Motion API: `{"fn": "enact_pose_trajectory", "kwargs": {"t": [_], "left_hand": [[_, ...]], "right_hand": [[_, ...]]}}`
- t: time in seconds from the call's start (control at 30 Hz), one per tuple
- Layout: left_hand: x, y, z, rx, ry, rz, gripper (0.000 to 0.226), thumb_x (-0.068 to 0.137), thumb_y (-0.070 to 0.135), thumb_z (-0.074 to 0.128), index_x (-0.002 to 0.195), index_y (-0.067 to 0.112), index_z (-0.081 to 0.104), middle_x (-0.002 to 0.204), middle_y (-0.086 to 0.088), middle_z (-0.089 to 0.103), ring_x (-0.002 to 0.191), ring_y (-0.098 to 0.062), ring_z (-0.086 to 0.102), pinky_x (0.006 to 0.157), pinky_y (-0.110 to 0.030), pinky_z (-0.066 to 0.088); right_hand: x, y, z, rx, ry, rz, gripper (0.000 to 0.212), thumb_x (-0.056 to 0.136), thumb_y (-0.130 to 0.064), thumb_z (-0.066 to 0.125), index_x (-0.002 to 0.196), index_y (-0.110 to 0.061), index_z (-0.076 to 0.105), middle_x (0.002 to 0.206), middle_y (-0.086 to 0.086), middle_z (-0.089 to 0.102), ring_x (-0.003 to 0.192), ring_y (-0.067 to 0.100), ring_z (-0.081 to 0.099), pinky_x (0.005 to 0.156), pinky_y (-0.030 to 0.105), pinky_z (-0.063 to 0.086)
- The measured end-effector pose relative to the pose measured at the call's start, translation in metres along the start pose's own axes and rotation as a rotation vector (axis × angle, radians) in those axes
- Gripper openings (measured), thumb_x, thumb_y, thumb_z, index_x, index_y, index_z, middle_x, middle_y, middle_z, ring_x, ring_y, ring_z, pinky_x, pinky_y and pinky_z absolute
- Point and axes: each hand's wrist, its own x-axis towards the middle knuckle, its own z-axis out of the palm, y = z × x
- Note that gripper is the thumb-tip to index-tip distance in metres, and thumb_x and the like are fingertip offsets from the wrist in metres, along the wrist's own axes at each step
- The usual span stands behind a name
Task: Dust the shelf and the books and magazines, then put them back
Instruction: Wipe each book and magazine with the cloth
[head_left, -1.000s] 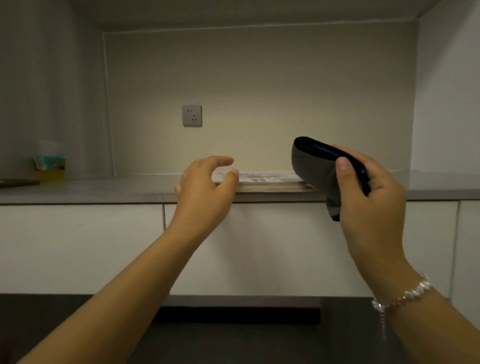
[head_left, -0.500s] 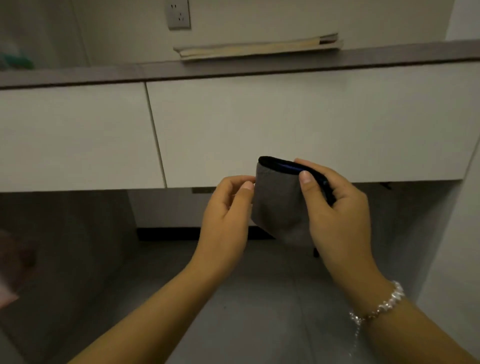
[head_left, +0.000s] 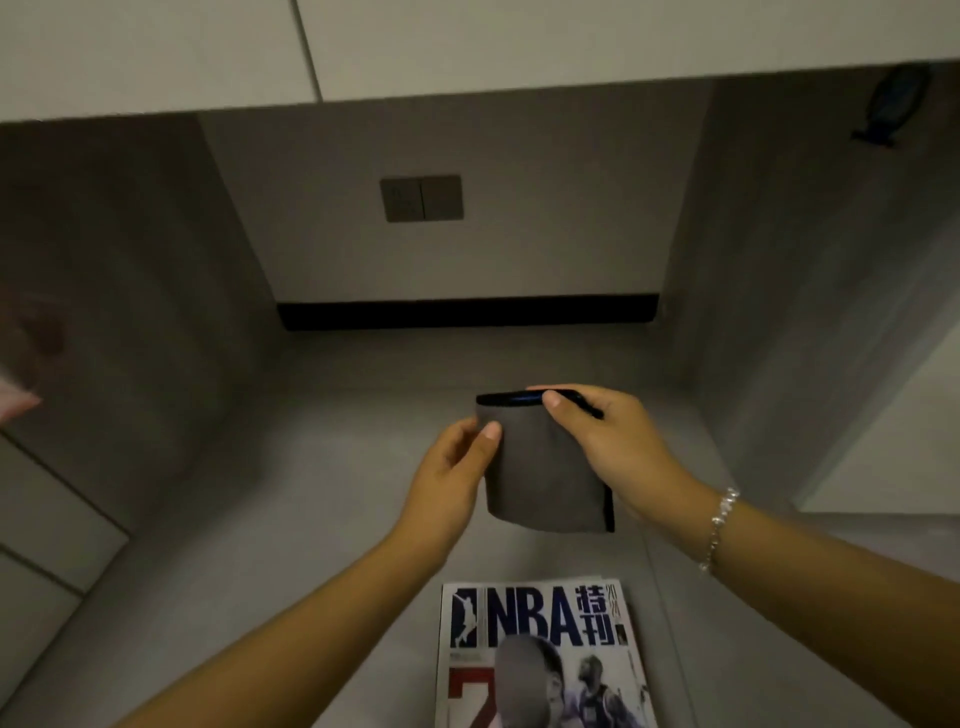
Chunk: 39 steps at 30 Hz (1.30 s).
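A folded grey cloth (head_left: 545, 467) with a dark blue top edge hangs in front of me over the grey desk surface (head_left: 322, 467). My right hand (head_left: 608, 441) pinches the cloth's top edge between thumb and fingers. My left hand (head_left: 457, 467) holds the cloth's left side, thumb on its face. An NBA magazine (head_left: 540, 654) lies flat on the desk below my hands, near the front edge. The upper shelf and its books are out of view.
White cabinet fronts (head_left: 467, 47) run across the top. A grey switch plate (head_left: 422, 198) sits on the alcove's back wall above a black strip (head_left: 467, 312). Grey side walls close in left and right. Something pink (head_left: 15, 400) shows at the far left.
The view has tilted down from the upper shelf to the desk alcove; the magazine came into sight. My left hand came off the shelf and took hold of the cloth's left side.
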Motion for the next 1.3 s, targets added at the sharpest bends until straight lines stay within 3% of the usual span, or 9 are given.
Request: {"fn": "enact_pose_trajectory", "kwargs": {"t": [0.37,0.47,0.6,0.7,0.8,0.9,1.0,1.2,1.3], "left_hand": [[-0.016,-0.087,-0.024,-0.032,-0.027,-0.405,0.023,0.096,0.034,0.051,0.106,0.016,0.062,0.108,0.000,0.065,0.097,-0.015,0.060,0.078,-0.026,0.049],[-0.025,-0.115,-0.023,0.066,0.045,-0.514,0.022,0.095,0.036,0.053,0.110,0.020,0.056,0.115,-0.001,0.060,0.096,-0.015,0.057,0.083,-0.028,0.045],[-0.046,-0.150,-0.022,0.190,0.101,-0.611,0.038,0.095,0.034,0.054,0.127,0.014,0.048,0.126,-0.007,0.057,0.104,-0.020,0.056,0.085,-0.030,0.044],[-0.064,-0.168,-0.023,0.263,0.074,-0.668,0.046,0.096,0.030,0.054,0.136,0.011,0.043,0.134,-0.009,0.053,0.116,-0.025,0.056,0.089,-0.030,0.045],[-0.077,-0.180,-0.021,0.297,0.035,-0.669,0.039,0.096,0.027,0.054,0.131,0.011,0.050,0.126,-0.007,0.061,0.107,-0.023,0.062,0.094,-0.034,0.051],[-0.083,-0.182,-0.020,0.285,0.053,-0.637,0.028,0.096,0.024,0.054,0.121,0.012,0.059,0.118,-0.006,0.067,0.096,-0.021,0.066,0.092,-0.037,0.053],[-0.081,-0.183,-0.023,0.236,0.090,-0.654,0.023,0.093,0.022,0.060,0.113,0.013,0.061,0.113,-0.007,0.068,0.095,-0.024,0.068,0.090,-0.040,0.054],[-0.082,-0.182,-0.027,0.222,0.083,-0.583,0.023,0.088,0.021,0.065,0.110,0.015,0.063,0.106,-0.002,0.070,0.083,-0.017,0.068,0.079,-0.033,0.056],[-0.088,-0.181,-0.024,0.363,0.038,-0.476,0.031,0.090,0.021,0.063,0.120,0.014,0.064,0.113,0.000,0.069,0.087,-0.013,0.067,0.071,-0.016,0.052]], "right_hand": [[-0.024,0.085,0.031,0.298,-0.305,0.560,0.030,0.097,-0.026,0.049,0.115,-0.006,0.063,0.107,0.009,0.070,0.102,0.023,0.065,0.093,0.037,0.050],[-0.029,0.102,0.036,-0.088,-0.188,0.451,0.034,0.098,-0.033,0.046,0.115,-0.009,0.064,0.098,0.007,0.069,0.092,0.023,0.065,0.087,0.037,0.052],[-0.053,0.127,0.044,-0.592,-0.251,0.014,0.032,0.099,-0.026,0.045,0.129,-0.021,0.055,0.071,-0.011,0.056,0.051,-0.001,0.044,0.046,0.012,0.039],[-0.075,0.162,0.052,-0.875,-0.540,-0.094,0.045,0.098,-0.014,0.047,0.139,-0.030,0.044,0.132,0.000,0.056,0.091,-0.002,0.058,0.080,0.007,0.043],[-0.086,0.184,0.056,-1.080,-0.663,-0.158,0.058,0.093,-0.013,0.051,0.146,-0.028,0.032,0.158,-0.004,0.013,0.144,0.012,0.016,0.113,0.023,0.006],[-0.082,0.189,0.051,-1.038,-0.639,-0.294,0.056,0.090,-0.018,0.051,0.143,-0.028,0.036,0.156,-0.011,-0.002,0.142,0.007,-0.011,0.106,0.020,-0.019],[-0.080,0.205,0.045,-1.047,-0.699,-0.288,0.070,0.091,-0.025,0.044,0.150,-0.029,0.008,0.150,-0.015,-0.016,0.137,0.005,-0.025,0.104,0.018,-0.028],[-0.080,0.227,0.046,-1.152,-0.674,-0.319,0.080,0.087,-0.027,0.044,0.147,-0.031,-0.007,0.154,-0.009,-0.015,0.143,0.014,-0.018,0.111,0.027,-0.025],[-0.083,0.227,0.049,-1.145,-0.609,-0.332,0.077,0.078,-0.028,0.039,0.151,-0.024,0.012,0.156,0.000,0.012,0.145,0.020,0.004,0.117,0.034,-0.006]]}}
